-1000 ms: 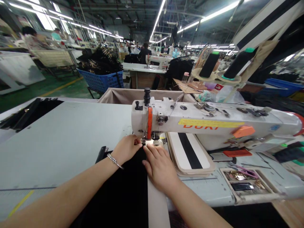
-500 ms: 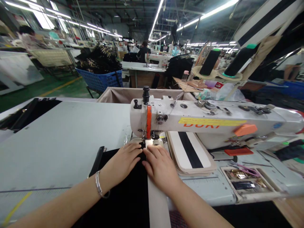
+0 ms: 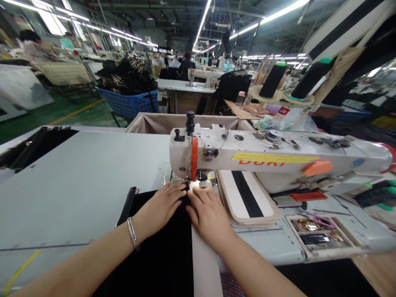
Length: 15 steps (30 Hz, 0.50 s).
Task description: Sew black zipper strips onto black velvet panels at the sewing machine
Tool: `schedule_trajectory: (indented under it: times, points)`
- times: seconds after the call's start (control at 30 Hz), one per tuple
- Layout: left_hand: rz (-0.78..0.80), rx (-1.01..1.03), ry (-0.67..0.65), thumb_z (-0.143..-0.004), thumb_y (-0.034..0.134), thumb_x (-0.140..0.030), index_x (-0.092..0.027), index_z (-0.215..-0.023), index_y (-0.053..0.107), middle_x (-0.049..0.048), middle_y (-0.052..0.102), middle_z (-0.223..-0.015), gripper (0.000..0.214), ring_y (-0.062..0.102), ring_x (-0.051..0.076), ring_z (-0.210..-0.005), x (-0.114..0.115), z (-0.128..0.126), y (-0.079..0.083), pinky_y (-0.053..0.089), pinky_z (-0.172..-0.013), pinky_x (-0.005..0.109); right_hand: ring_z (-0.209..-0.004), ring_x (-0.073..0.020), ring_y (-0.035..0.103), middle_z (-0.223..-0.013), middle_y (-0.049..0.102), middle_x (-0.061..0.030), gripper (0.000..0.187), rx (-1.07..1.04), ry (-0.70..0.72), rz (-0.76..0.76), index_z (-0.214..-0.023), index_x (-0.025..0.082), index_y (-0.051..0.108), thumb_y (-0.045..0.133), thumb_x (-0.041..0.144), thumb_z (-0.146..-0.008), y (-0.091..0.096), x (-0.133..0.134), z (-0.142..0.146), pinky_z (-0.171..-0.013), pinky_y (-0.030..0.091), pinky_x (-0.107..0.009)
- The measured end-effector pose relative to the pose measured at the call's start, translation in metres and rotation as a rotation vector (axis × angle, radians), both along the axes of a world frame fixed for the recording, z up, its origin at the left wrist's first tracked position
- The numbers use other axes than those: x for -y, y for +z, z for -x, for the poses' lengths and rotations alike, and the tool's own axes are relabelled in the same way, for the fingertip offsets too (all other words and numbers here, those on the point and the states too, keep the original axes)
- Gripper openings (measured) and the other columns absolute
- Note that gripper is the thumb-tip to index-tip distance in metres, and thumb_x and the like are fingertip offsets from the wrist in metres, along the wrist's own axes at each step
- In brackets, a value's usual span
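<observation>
My left hand (image 3: pixel 162 208) lies flat on a black fabric panel (image 3: pixel 163 260), fingers stretched towards the sewing machine's (image 3: pixel 278 152) needle area. Just right of it, my right hand (image 3: pixel 210 216) rests with its fingers extended, pressing along the panel's edge and the pale strip (image 3: pixel 204 264) beside it. Both sets of fingertips are close to the presser foot (image 3: pixel 187 184), which they partly hide. A dark raised edge (image 3: pixel 126 204) runs along the panel's left side. The lamp lights the spot by the needle.
Right of the needle, a stack of pale panels with a black stripe (image 3: pixel 247 194) lies under the machine arm. A parts tray (image 3: pixel 321 237) with small hardware and purple-handled snips sits further right. Black pieces (image 3: pixel 40 144) lie at far left; a fabric-lined bin (image 3: pixel 148 119) stands behind.
The black panel and my left hand have shifted slightly forward, towards the machine. My right hand stays nearly in place. The view has moved a little.
</observation>
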<state>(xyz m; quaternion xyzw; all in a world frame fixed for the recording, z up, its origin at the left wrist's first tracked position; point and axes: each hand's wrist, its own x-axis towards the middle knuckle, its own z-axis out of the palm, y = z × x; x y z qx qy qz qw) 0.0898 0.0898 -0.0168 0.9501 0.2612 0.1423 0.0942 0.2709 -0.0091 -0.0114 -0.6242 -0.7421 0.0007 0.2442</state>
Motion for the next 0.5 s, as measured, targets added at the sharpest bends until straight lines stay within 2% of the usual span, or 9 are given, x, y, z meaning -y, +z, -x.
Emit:
schedule_trajectory:
  times: [0.1, 0.17, 0.23, 0.3, 0.33, 0.4, 0.5]
  points:
    - [0.007, -0.025, 0.007, -0.097, 0.045, -0.015, -0.016, -0.131, 0.056, 0.0103, 0.052, -0.144, 0.035, 0.043, 0.023, -0.137, 0.005, 0.004, 0.009, 0.031, -0.117, 0.052, -0.124, -0.0258, 0.048, -0.13, 0.058, -0.0092, 0.038, -0.001, 0.002, 0.005, -0.131, 0.021, 0.054, 0.058, 0.028, -0.094, 0.001, 0.009, 0.001, -0.108, 0.039, -0.045]
    - [0.029, -0.068, -0.052, -0.098, 0.047, -0.019, -0.021, -0.134, 0.054, 0.0081, 0.051, -0.145, 0.038, 0.042, 0.023, -0.139, 0.023, 0.016, 0.018, 0.029, -0.117, 0.055, -0.123, -0.0252, 0.05, -0.129, 0.059, -0.008, 0.037, -0.022, 0.018, 0.017, -0.13, 0.02, 0.056, 0.058, 0.027, -0.094, 0.0, 0.026, 0.003, -0.109, 0.04, -0.045]
    - [0.051, -0.117, -0.181, -0.095, 0.055, -0.031, -0.027, -0.138, 0.051, 0.0056, 0.048, -0.148, 0.044, 0.04, 0.024, -0.14, 0.052, 0.033, 0.026, 0.029, -0.117, 0.055, -0.121, -0.0242, 0.051, -0.129, 0.06, -0.0063, 0.036, -0.058, 0.054, 0.011, -0.13, 0.021, 0.057, 0.057, 0.026, -0.094, -0.002, 0.051, 0.006, -0.109, 0.042, -0.044]
    - [0.028, -0.128, -0.337, -0.088, 0.063, -0.042, -0.026, -0.141, 0.048, 0.0068, 0.046, -0.15, 0.057, 0.039, 0.025, -0.14, 0.082, 0.051, 0.029, 0.027, -0.118, 0.054, -0.121, -0.0231, 0.053, -0.13, 0.061, -0.0056, 0.036, -0.087, 0.108, -0.019, -0.13, 0.02, 0.057, 0.055, 0.025, -0.095, -0.003, 0.078, 0.009, -0.108, 0.044, -0.042]
    - [-0.003, -0.12, -0.405, -0.087, 0.065, -0.042, -0.025, -0.141, 0.048, 0.0073, 0.047, -0.149, 0.06, 0.04, 0.025, -0.14, 0.096, 0.058, 0.028, 0.024, -0.119, 0.053, -0.12, -0.0225, 0.054, -0.129, 0.062, -0.0059, 0.036, -0.095, 0.131, -0.038, -0.13, 0.019, 0.057, 0.055, 0.025, -0.095, -0.003, 0.09, 0.011, -0.107, 0.046, -0.041]
    - [-0.077, -0.109, -0.482, -0.086, 0.064, -0.031, -0.024, -0.139, 0.051, 0.0062, 0.052, -0.145, 0.055, 0.041, 0.023, -0.139, 0.117, 0.067, 0.023, 0.014, -0.122, 0.051, -0.119, -0.0219, 0.056, -0.127, 0.064, -0.0067, 0.035, -0.098, 0.159, -0.067, -0.129, 0.017, 0.058, 0.054, 0.024, -0.095, -0.001, 0.11, 0.013, -0.107, 0.047, -0.04]
    - [-0.127, -0.156, -0.467, -0.084, 0.058, -0.012, -0.027, -0.132, 0.056, 0.0016, 0.055, -0.142, 0.051, 0.044, 0.021, -0.137, 0.132, 0.07, 0.012, 0.006, -0.123, 0.05, -0.118, -0.0218, 0.057, -0.125, 0.065, -0.0066, 0.034, -0.098, 0.173, -0.071, -0.127, 0.017, 0.06, 0.055, 0.027, -0.094, 0.001, 0.127, 0.013, -0.108, 0.046, -0.04]
